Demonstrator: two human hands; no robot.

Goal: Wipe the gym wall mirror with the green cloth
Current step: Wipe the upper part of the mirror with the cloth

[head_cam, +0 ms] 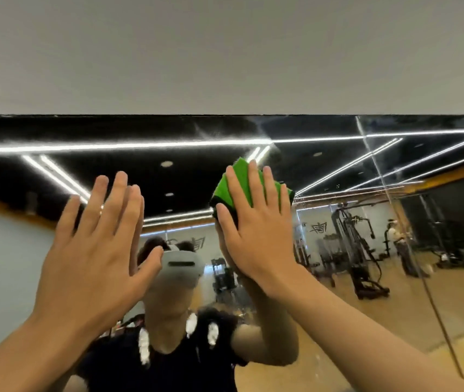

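The gym wall mirror (55,131) fills the lower two thirds of the head view, its top edge running straight across. My right hand (253,222) presses a folded green cloth (242,182) flat against the glass, fingers straight and spread over it, high up near the middle. My left hand (98,236) is raised beside it to the left, fingers straight and spread, empty; whether it touches the glass I cannot tell. Faint smears show on the glass above the cloth.
A plain grey wall (225,52) runs above the mirror. A vertical seam (380,179) between mirror panels slants down at the right. The reflection shows me, weight machines, a wooden floor, ceiling light strips and a distant person.
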